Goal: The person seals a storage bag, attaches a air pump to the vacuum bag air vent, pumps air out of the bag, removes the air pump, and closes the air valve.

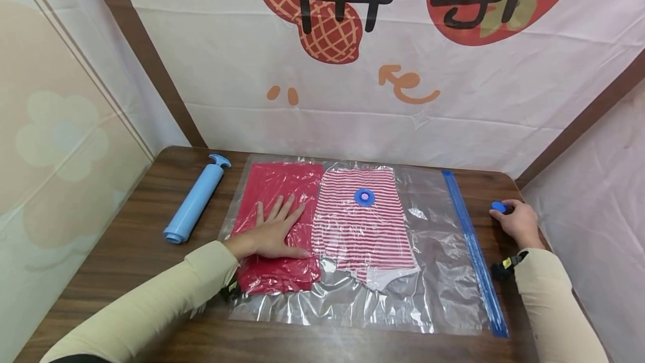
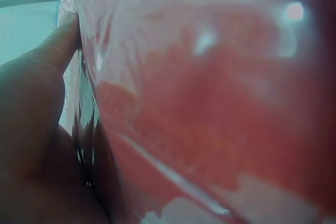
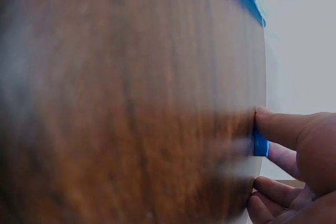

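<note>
A clear plastic vacuum storage bag [image 1: 443, 296] lies flat on the table. Inside it a folded red cloth [image 1: 282, 184] lies beside a folded red-and-white striped garment [image 1: 360, 228]. My left hand [image 1: 274, 234] rests with fingers spread on the bag over the red cloth; its thumb shows at the left of the left wrist view. The striped garment lies beneath the bag's round blue valve [image 1: 364, 197]. To the right of the bag, my right hand [image 1: 521, 223] pinches a small blue cap [image 1: 498, 206] between thumb and fingers, down at the tabletop.
A light blue hand pump [image 1: 196, 203] with a T-handle lies left of the bag. A blue zip strip [image 1: 471, 245] runs along the bag's right edge. Behind the wooden table [image 1: 111, 273] hangs a printed cloth wall [image 1: 227, 60], with more cloth at both sides.
</note>
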### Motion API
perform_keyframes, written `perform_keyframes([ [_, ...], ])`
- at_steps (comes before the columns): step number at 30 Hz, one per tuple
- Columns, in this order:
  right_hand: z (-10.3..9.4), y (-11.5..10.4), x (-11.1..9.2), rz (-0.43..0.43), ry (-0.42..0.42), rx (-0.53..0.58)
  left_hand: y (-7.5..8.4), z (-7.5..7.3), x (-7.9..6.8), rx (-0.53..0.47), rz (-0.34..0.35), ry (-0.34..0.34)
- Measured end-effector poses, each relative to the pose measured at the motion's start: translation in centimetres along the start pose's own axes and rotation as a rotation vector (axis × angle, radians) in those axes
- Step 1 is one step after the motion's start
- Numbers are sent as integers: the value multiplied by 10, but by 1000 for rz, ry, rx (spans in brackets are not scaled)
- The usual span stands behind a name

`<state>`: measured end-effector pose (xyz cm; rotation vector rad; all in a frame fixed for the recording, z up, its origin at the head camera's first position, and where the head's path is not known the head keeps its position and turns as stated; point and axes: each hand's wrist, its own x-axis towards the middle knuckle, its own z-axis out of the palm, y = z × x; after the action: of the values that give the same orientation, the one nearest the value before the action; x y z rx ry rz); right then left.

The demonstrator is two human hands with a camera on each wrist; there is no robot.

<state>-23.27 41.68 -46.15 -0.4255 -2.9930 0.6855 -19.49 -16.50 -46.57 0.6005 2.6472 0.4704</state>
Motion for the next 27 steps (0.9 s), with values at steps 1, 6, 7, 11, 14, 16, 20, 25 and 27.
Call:
perform_keyframes([
  [1,0,0,-1,-2,8,-1,0,0,0,2,1,1],
  [6,1,1,-2,0,20,23,1,0,-2,10,5,11],
  [7,1,1,-2,2,18,30,1,0,-3,10,6,12],
  [11,-2,0,-4,47,-2,93,2,-1,-3,10,4,3],
  [14,-2,-2,-2,97,-4,132,2,-2,-2,4,7,1],
  [16,-2,-4,-1,108,1,138,2,-2,-2,0,11,6],
  [20,-5,-17,-2,50,14,153,2,-2,-2,2,10,4],
  [25,-4,-40,-5,-103,11,192,2,-2,-2,2,8,1],
  [27,-3,-49,-6,-156,0,206,2,-2,-2,-7,15,7],
])
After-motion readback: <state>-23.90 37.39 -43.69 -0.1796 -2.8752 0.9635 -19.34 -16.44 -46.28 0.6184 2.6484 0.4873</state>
